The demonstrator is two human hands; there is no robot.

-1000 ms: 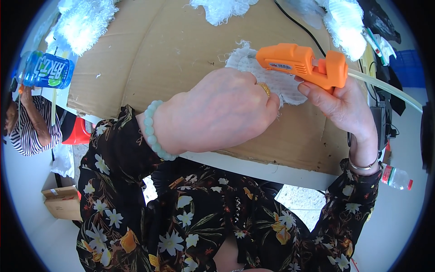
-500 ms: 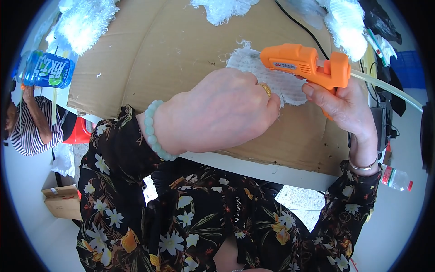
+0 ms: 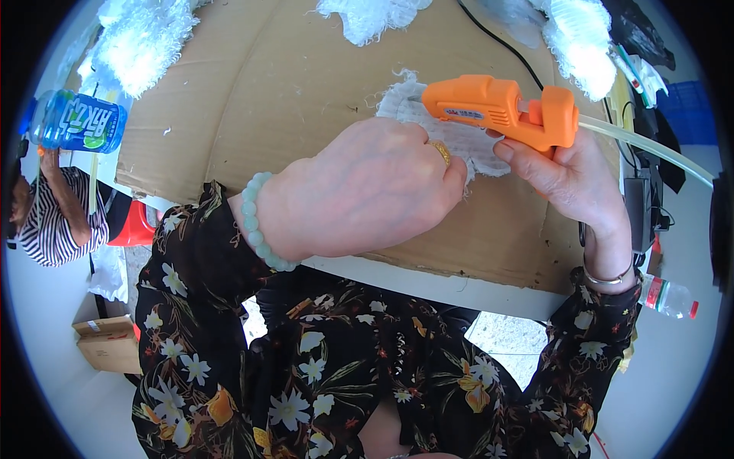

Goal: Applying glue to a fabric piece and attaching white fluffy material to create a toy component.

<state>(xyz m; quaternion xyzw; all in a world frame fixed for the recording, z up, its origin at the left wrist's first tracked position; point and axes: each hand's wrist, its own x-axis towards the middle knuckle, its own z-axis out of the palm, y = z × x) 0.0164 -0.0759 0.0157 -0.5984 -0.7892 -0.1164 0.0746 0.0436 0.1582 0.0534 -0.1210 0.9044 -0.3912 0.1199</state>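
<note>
Centrally, a sheet of brown cardboard (image 3: 290, 92) covers the worktop, and everything else can be placed against it. Near its right half lies a white frayed fabric piece (image 3: 466, 141), its lower part hidden under the left hand (image 3: 367, 187). That hand rests knuckles-up on the cardboard, fingers curled down onto the fabric; the fingertips themselves are out of sight, so whether they pinch or merely press cannot be told. A gold ring (image 3: 442, 151) shows on one finger and a pale green bead bracelet (image 3: 260, 222) circles the wrist.

Just above the fabric, the right hand (image 3: 566, 180) is wrapped around the grip of an orange glue gun (image 3: 501, 111), whose nozzle points left over the fabric (the tip is too small to tell whether it touches). A translucent glue stick (image 3: 650, 145) runs from the gun's back toward the cardboard's right edge.

White fluffy tufts (image 3: 141, 46) sit along the cardboard's far edge, partly cut off. Beyond its left corner stands a blue bottle (image 3: 76, 122), with another person's striped sleeve (image 3: 53, 222) below.
</note>
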